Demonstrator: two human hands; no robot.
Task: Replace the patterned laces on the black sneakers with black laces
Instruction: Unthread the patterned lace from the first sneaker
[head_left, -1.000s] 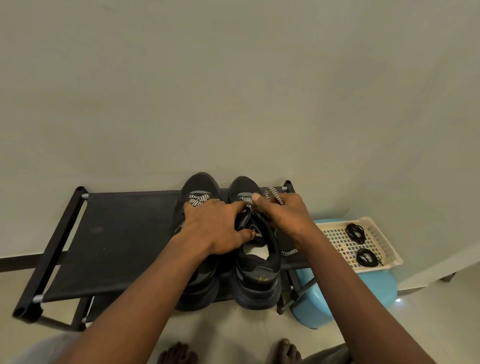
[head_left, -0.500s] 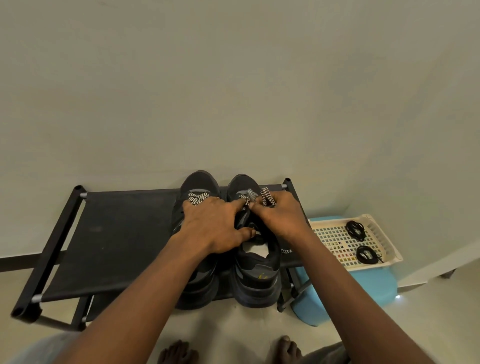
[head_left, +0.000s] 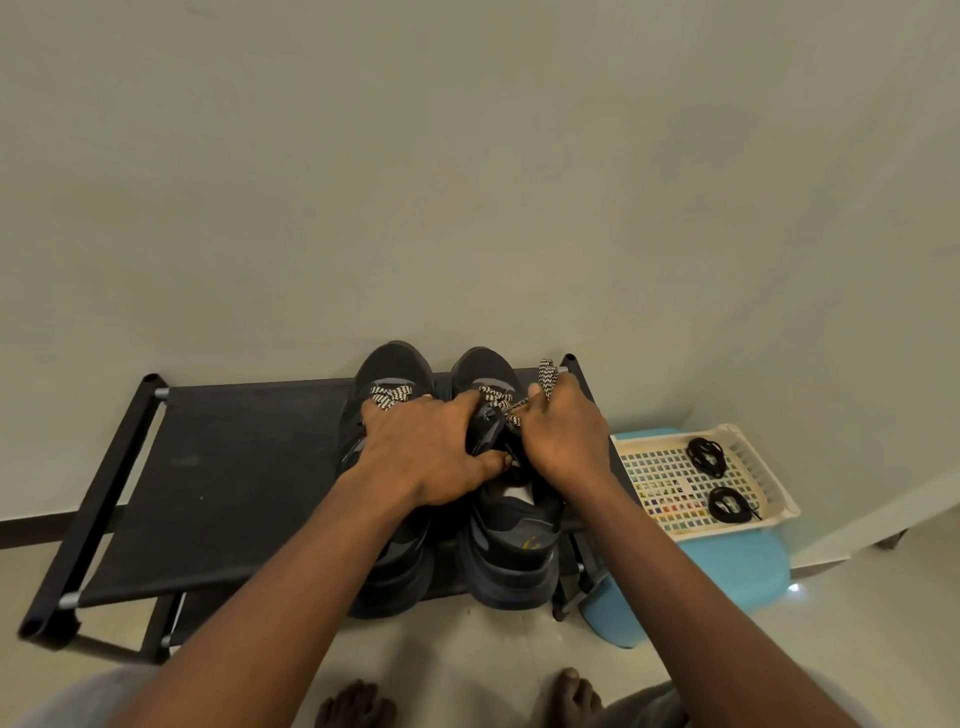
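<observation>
**At the right end: unlacing under way, snags ahead**

At the right end of the black shoe rack (head_left: 234, 467), two black sneakers stand side by side on the fabric shelf, toes to the wall and heels poking past the front edge. Both hands work on the right-end sneaker (head_left: 514, 540). The left hand (head_left: 431, 447) lies across both shoes. Its thumb hooks into the shoe's opening and its forefinger curls over the tongue, so it seems to pinch the tongue to steady the shoe. The right hand (head_left: 563, 441) is closed round the patterned lace (head_left: 546, 376), whose loose end sticks up above the knuckles toward the rack's back right corner. How many eyelets it has left I cannot tell, as the hands cover them. The other sneaker (head_left: 395, 364) looks fully laced in the same pattern.

Beyond the rack's right end, two coiled black laces (head_left: 705, 454) lie apart in a white basket (head_left: 727, 527) on a blue stool (head_left: 727, 566).

I see a few likely troubles. A hard tug could jam the lace tip in an eyelet. With only a light hold on the tongue, it could also drag the overhanging shoe off the front edge. The right forearm passes just beside the basket, so a wide pull outward might knock it and spill the coils. A freed lace let go near the back edge could slip down behind the rack.
</observation>
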